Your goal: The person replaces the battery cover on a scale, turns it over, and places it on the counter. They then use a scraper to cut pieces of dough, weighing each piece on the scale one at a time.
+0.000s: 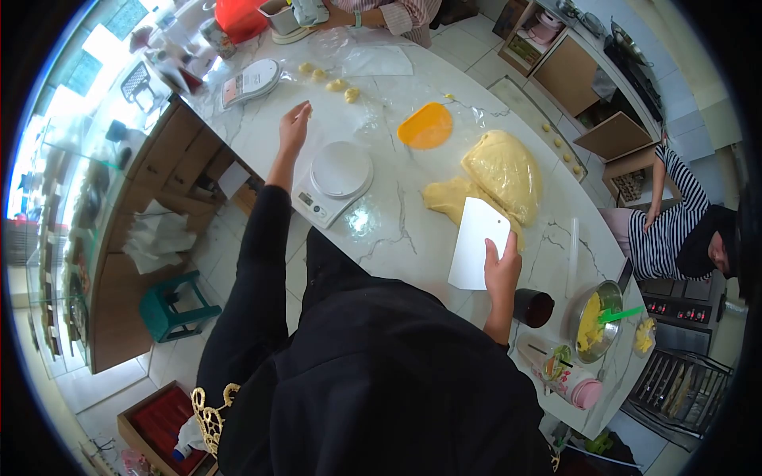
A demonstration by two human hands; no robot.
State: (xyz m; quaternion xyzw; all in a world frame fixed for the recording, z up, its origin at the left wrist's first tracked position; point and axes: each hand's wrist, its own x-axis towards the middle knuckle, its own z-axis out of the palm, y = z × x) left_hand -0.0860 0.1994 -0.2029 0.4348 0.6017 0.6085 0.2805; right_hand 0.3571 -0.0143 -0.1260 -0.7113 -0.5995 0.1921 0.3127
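Observation:
My right hand [502,268] grips a white dough scraper [478,242], whose upper part overlaps the near edge of a flattened piece of yellow dough [448,196]. Just beyond it lies a large mound of dough [500,170] under clear plastic. My left hand [294,127] is raised above the table, fingers pressed together; what they hold, if anything, is too small to make out. Below that hand stands a white digital kitchen scale [341,172] with a bare round plate. Several small dough pieces [336,84] lie in a row past my left hand.
An orange scraper [425,126] lies mid-table. A second scale [258,79] is at the far left. On the right are a dark cup [533,308], a metal bowl [608,297] with yellow filling, and a pink-capped bottle [583,392]. Two other people [675,214] are nearby.

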